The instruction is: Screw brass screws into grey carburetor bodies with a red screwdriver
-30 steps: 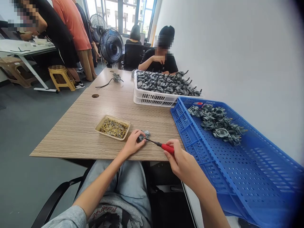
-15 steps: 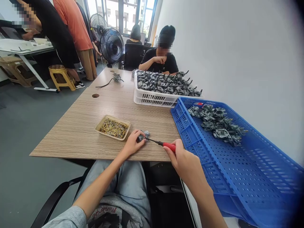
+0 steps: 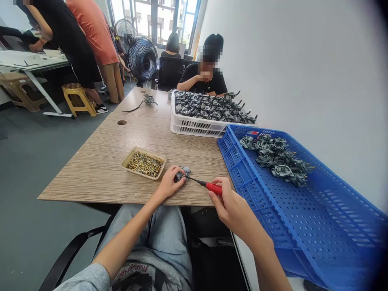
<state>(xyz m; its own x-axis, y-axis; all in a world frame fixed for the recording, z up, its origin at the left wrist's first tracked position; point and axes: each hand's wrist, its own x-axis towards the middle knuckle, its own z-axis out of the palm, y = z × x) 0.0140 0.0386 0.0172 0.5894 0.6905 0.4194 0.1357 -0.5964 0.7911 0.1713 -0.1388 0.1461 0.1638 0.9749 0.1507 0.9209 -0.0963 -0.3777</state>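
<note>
Single head-worn view, facing forward and down, near above the hands [image 3: 170, 184], tabletop [image 3: 100, 165] ahead, window [image 3: 166, 22] beyond

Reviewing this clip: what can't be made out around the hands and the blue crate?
All in the head view:
- Metal part: partly covered by the left hand; its full shape is hidden.
- Screwdriver: handle end hidden by the right hand; tip too small to see what it meets.
- Gold-coloured pieces: too small to count.
- Blue crate: far right side lost in the dark frame edge.

Tbl [image 3: 87, 173] L free, blue crate [image 3: 248, 178] blks R
</note>
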